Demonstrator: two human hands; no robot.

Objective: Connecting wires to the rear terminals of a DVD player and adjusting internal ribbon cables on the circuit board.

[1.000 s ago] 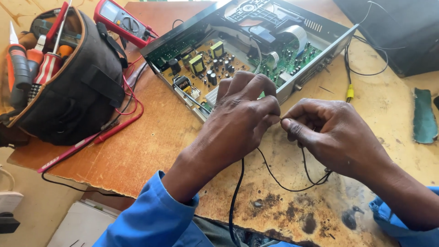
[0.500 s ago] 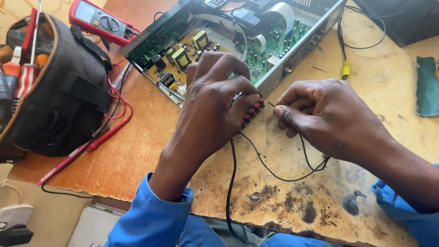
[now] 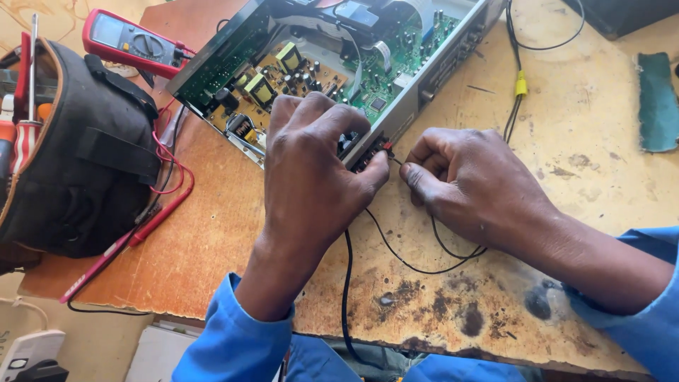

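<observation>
An opened electronic device (image 3: 431, 67) with green circuit boards lies tilted on the worn wooden table (image 3: 566, 141). My left hand (image 3: 311, 170) rests on its near corner, fingers curled over the edge, thumb pressing at a small terminal block (image 3: 371, 152). My right hand (image 3: 467, 187) pinches the end of a thin black wire (image 3: 410, 262) and holds it at that terminal block, right next to my left thumb. The wire loops back over the table below my hands.
A black tool bag (image 3: 78, 155) with screwdrivers stands at the left. A red multimeter (image 3: 131, 44) lies behind it, its red probe lead (image 3: 134, 233) trailing across the table. A teal cloth (image 3: 658, 102) lies at the right edge. A black cable with a yellow band (image 3: 520, 85) hangs from the device.
Both hands have moved forward to the device's edge. The left hand now lies on the case corner, and the right hand has brought the wire end to the terminal block.
</observation>
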